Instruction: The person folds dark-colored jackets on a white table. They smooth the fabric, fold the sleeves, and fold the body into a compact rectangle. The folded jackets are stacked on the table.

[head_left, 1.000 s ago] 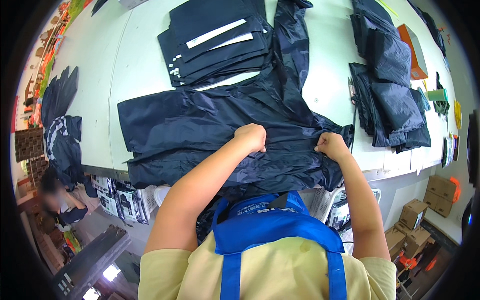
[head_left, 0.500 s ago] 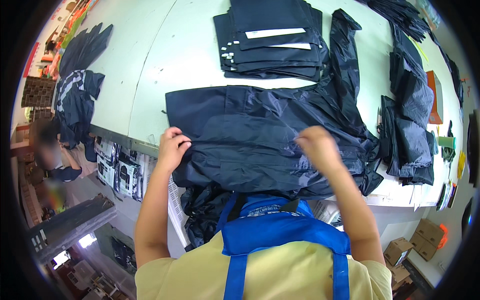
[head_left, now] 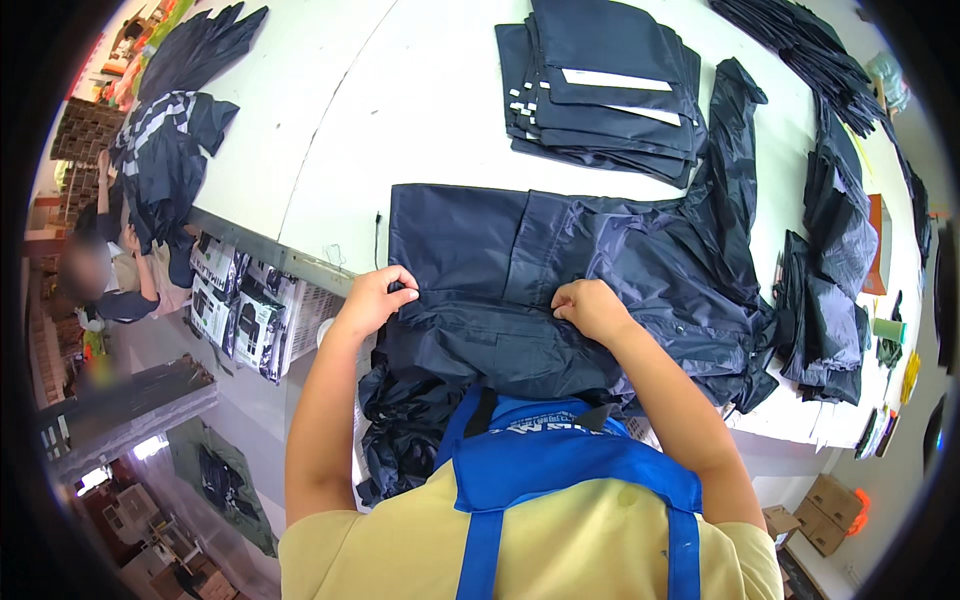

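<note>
A dark, shiny jacket [head_left: 640,255] lies spread along the near side of the white table, one sleeve [head_left: 730,150] stretching away from me at the right. At its left end, my left hand [head_left: 383,300] is closed, thumb and fingers pinching the cloth near the edge. My right hand [head_left: 592,308] pinches the same jacket farther right, near its middle. Between the hands runs a raised fold, and the nearer part of the cloth hangs toward my blue apron [head_left: 570,470]. More crumpled dark cloth [head_left: 405,420] sits below the table edge.
Beyond the jacket stands a stack of folded dark garments [head_left: 610,100] with white labels. Other dark garments [head_left: 825,260] lie at the right, beside an orange box [head_left: 876,240] and a green spool [head_left: 889,330]. At the far left, a co-worker [head_left: 120,260] handles a dark garment [head_left: 165,160].
My right hand has moved left across the jacket and now pinches it. My left hand keeps its hold at the left end. The jacket's front lies flatter, and the whole view has shifted.
</note>
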Action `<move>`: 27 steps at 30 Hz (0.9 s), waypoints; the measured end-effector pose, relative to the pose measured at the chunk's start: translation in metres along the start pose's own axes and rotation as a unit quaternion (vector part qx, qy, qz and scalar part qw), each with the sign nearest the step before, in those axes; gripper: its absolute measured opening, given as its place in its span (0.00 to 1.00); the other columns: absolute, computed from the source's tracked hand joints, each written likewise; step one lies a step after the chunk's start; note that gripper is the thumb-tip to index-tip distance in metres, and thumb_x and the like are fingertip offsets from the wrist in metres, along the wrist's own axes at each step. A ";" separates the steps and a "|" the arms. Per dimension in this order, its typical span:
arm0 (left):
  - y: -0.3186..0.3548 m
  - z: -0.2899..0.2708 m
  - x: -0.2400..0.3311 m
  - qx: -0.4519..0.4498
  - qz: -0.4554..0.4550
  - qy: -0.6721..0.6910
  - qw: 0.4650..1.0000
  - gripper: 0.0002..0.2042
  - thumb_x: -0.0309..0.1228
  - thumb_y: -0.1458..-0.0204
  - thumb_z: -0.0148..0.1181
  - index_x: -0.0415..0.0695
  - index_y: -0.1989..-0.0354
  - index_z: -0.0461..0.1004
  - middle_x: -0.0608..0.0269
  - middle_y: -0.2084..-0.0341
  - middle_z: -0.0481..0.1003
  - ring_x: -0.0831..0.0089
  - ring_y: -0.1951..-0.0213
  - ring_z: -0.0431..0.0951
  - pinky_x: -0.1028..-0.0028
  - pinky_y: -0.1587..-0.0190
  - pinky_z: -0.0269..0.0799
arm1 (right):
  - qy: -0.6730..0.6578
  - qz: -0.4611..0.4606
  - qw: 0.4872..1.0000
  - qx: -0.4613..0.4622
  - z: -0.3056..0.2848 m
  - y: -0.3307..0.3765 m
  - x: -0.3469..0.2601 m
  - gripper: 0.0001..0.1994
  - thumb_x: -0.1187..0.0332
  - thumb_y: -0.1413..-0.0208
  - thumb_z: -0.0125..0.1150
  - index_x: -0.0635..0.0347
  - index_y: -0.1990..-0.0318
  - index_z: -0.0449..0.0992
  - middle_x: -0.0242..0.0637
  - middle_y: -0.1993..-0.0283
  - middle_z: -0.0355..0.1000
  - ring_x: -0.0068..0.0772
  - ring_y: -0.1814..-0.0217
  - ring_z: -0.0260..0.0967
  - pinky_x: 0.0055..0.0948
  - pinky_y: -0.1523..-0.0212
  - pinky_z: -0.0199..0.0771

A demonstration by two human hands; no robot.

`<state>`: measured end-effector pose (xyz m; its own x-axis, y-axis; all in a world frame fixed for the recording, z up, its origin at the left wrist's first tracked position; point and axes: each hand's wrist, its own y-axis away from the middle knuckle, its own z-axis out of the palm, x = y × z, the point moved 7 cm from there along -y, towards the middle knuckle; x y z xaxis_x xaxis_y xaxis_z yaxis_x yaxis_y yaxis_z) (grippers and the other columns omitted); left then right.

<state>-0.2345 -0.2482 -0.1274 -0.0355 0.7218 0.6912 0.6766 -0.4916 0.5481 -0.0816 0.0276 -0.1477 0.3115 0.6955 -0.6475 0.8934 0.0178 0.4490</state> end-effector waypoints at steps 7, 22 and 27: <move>0.006 0.000 0.009 0.016 0.045 -0.012 0.999 0.06 0.25 0.53 0.65 0.42 0.68 0.73 0.66 0.76 0.74 0.77 0.72 0.70 0.75 0.66 0.67 | 0.000 0.001 1.000 0.006 0.006 -0.006 0.010 0.08 0.70 0.59 0.68 0.60 0.73 0.75 0.43 0.69 0.74 0.46 0.61 0.73 0.38 0.60 0.72; -0.025 -0.027 0.023 0.088 0.048 0.348 0.932 0.32 0.24 0.52 0.64 0.45 0.40 0.54 0.58 0.53 0.70 0.71 0.49 0.70 0.71 0.47 0.66 | -0.024 -0.031 0.890 0.454 -0.157 0.052 0.051 0.14 0.67 0.55 0.68 0.58 0.60 0.77 0.42 0.58 0.73 0.42 0.53 0.70 0.36 0.52 0.71; -0.067 -0.046 0.059 0.076 -0.014 0.301 0.950 0.24 0.26 0.50 0.63 0.43 0.44 0.65 0.59 0.59 0.74 0.72 0.55 0.73 0.71 0.52 0.69 | 0.001 0.370 0.809 0.456 -0.234 0.104 0.241 0.24 0.55 0.47 0.61 0.70 0.53 0.76 0.53 0.50 0.73 0.52 0.49 0.69 0.39 0.46 0.65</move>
<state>-0.3162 -0.1951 -0.1015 -0.4385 0.3005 0.8470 0.7661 -0.3677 0.5271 0.0105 0.3657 -0.1131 0.8714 0.2744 -0.4067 0.3297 -0.9414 0.0713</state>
